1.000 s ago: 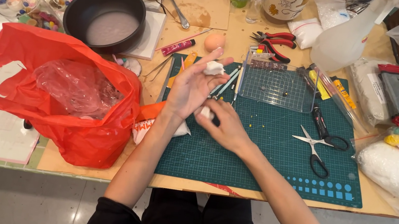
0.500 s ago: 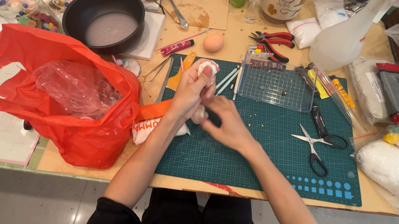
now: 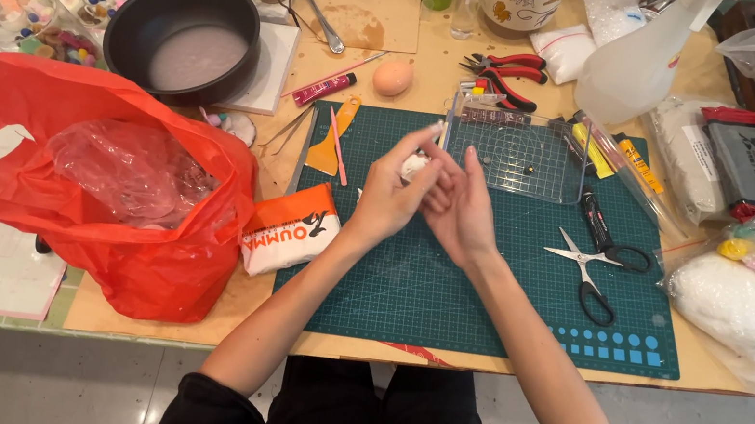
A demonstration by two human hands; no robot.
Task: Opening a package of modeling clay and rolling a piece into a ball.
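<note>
Over the green cutting mat, my left hand and my right hand meet, palms turned toward each other. A small white lump, like soft clay, sits between their fingertips. My left fingers curl around it from the left, and my right fingers press against it from the right. Most of the lump is hidden by the fingers. Both hands hover just in front of a clear gridded plate lying on the mat.
A red plastic bag and an orange-and-white packet lie to the left. A black pan and a peach ball are further back. To the right are scissors, red pliers and a bag of white stuffing.
My left hand, stretched out with the lump on its palm, has drawn back. My right hand rose from the mat to meet it, and the lump is now pressed between both.
</note>
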